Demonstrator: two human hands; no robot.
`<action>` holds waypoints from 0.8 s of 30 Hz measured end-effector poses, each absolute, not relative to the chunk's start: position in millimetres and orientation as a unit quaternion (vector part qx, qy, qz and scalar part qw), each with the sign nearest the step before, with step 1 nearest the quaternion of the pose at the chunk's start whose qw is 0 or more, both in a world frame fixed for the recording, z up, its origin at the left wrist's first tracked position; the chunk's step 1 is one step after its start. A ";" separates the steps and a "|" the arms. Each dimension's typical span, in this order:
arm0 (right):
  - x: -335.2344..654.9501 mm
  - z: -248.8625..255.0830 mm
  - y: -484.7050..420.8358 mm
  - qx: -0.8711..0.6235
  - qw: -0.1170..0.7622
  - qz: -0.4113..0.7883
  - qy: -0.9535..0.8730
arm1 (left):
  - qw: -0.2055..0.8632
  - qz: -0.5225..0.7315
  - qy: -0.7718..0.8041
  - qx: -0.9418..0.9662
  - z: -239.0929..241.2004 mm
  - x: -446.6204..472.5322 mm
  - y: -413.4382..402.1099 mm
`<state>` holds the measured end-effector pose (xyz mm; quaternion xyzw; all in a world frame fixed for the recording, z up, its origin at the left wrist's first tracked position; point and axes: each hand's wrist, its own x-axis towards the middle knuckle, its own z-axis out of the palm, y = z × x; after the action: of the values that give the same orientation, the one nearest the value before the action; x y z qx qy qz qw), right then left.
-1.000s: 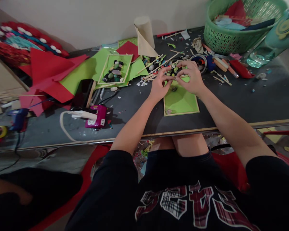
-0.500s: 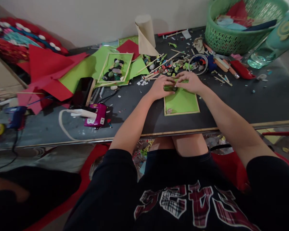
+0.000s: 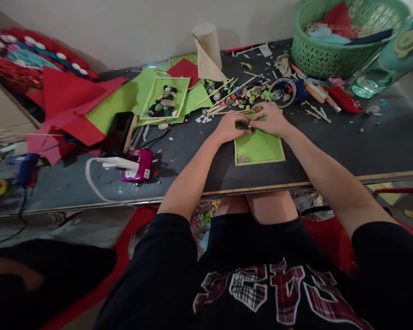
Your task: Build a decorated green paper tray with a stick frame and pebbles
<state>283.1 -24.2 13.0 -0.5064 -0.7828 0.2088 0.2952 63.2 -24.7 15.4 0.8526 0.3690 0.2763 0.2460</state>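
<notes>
A green card framed with thin wooden sticks (image 3: 259, 145) lies flat near the table's front edge. Over its upper part, my left hand (image 3: 230, 127) comes in from the left with curled fingers, thumb along the card. My right hand (image 3: 270, 120) bends over the same spot from the right, thumb and fingertips drawn together. The fingertips of both hands almost meet around something small and partly dark, too hidden to name. A small pale pebble (image 3: 242, 159) rests in the card's lower left corner.
Behind my hands lie many coloured pebbles and wooden sticks (image 3: 232, 94), with a tape roll (image 3: 282, 92). A second framed card with pebbles (image 3: 151, 98), a phone (image 3: 119, 130) and a purple power adapter (image 3: 142, 165) are left. A green basket (image 3: 316, 55) and bottle (image 3: 382, 68) stand right.
Both hands stay over the card's upper part. Their fingers have shifted slightly, the right fingertips closing in, and the dark thing between them shows less.
</notes>
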 end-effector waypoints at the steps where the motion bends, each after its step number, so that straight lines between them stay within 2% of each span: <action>1: 283.2 13.0 -24.3 -0.505 0.298 0.211 -0.782 | 0.244 0.275 0.371 0.853 15.5 63.5 -24.8; 10: 283.2 15.1 -26.8 -0.505 0.292 0.210 -0.785 | 0.238 0.275 0.376 0.852 16.6 66.0 -27.0; 24: 281.6 22.7 -35.4 -0.557 0.296 0.131 -0.765 | 0.216 0.272 0.365 0.864 12.4 66.0 -26.0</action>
<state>281.6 -35.4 22.7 -0.5569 -0.7649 0.1311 0.2960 66.0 -26.0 12.4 0.8638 0.3646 0.2723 0.2162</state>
